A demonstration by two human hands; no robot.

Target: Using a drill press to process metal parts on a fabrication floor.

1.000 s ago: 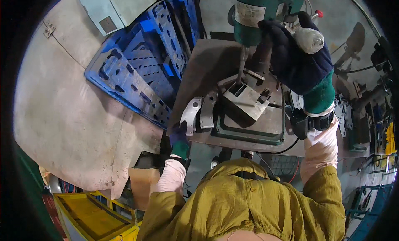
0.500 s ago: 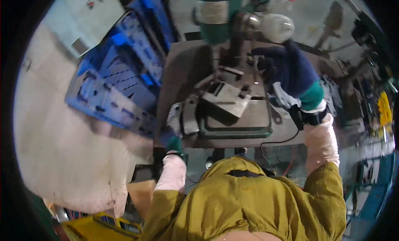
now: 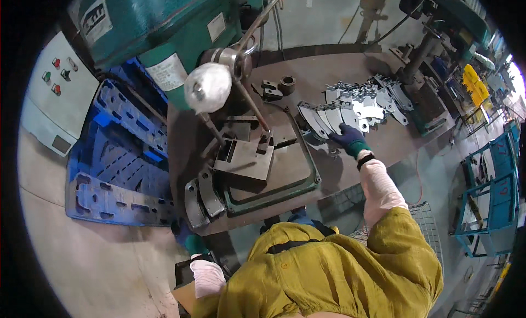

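Right hand (image 3: 348,138) now over workbench (image 3: 350,170) plates (image 3: 350,107)

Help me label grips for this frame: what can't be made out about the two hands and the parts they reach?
- Left hand in a dark glove, head view: low at the bench edge; fingers hidden, grip unreadable.
- Right hand in a dark glove, head view: over the fanned grey metal plates; glove hides any contact.
- Drill tip: behind the wrapped white lever knob.
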